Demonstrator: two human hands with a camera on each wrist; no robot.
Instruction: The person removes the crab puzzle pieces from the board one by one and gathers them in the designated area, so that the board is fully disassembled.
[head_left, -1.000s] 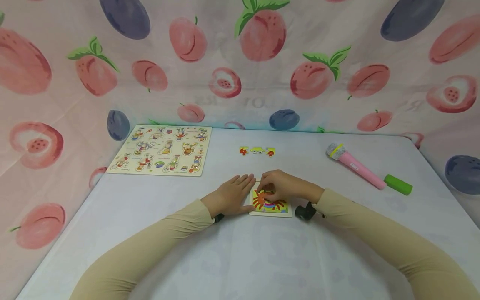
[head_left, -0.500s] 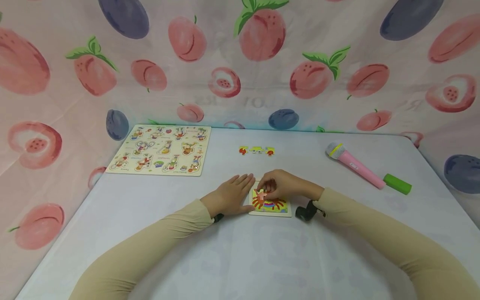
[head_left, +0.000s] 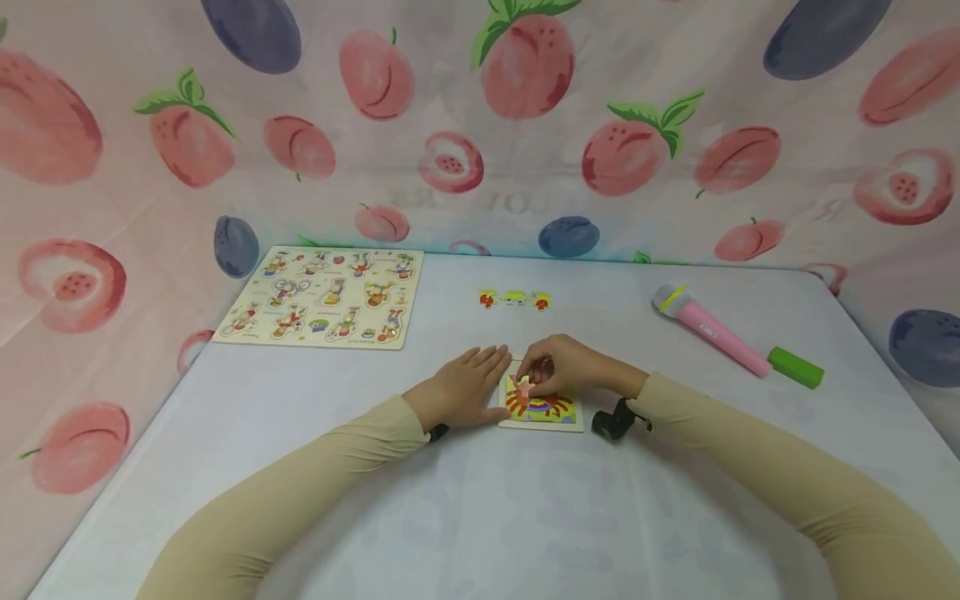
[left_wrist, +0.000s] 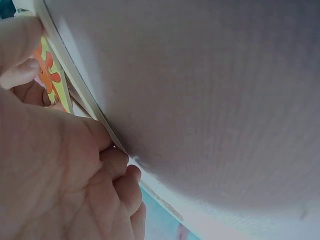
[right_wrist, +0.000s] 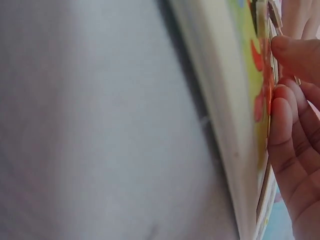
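Observation:
A small square jigsaw puzzle in a pale wooden frame (head_left: 546, 428) lies on the table, showing a red-orange crab-like figure on yellow. Along its left edge rests my left hand (head_left: 459, 392), fingers straight and thumb at the lower left corner. In the left wrist view the fingers of that hand (left_wrist: 60, 165) touch the frame's side. My right hand (head_left: 568, 367) reaches over the top of the puzzle and pinches an orange puzzle piece (head_left: 523, 387), which looks tilted and catches the light. The right wrist view shows its fingertips (right_wrist: 281, 120) close against the picture; the piece is mostly hidden there.
Several loose puzzle pieces (head_left: 514, 299) lie in a row beyond the frame. A larger wooden picture board (head_left: 318, 298) sits at the back left. At the right are a pink toy microphone (head_left: 712, 332) and a green block (head_left: 797, 367). A fruit-patterned cloth (head_left: 517, 167) hangs behind.
The piece at my right fingertips has tilted up and now looks paler, catching light. My left hand keeps its place at the frame, and my right hand has barely shifted.

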